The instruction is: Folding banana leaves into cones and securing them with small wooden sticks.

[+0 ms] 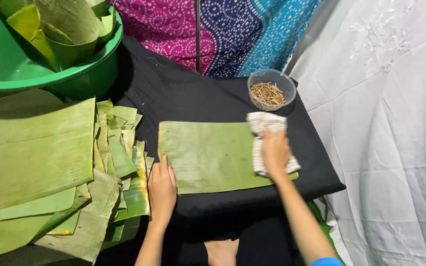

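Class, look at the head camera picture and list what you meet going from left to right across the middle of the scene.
Large banana leaf stack → pile of narrow leaf strips → left hand → flat banana leaf on black cloth → right hand pressing a white cloth → white fabric.

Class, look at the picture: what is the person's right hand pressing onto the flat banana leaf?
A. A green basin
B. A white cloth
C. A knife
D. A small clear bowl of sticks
B: the right hand rests on a white cloth that lies on the banana leaf.
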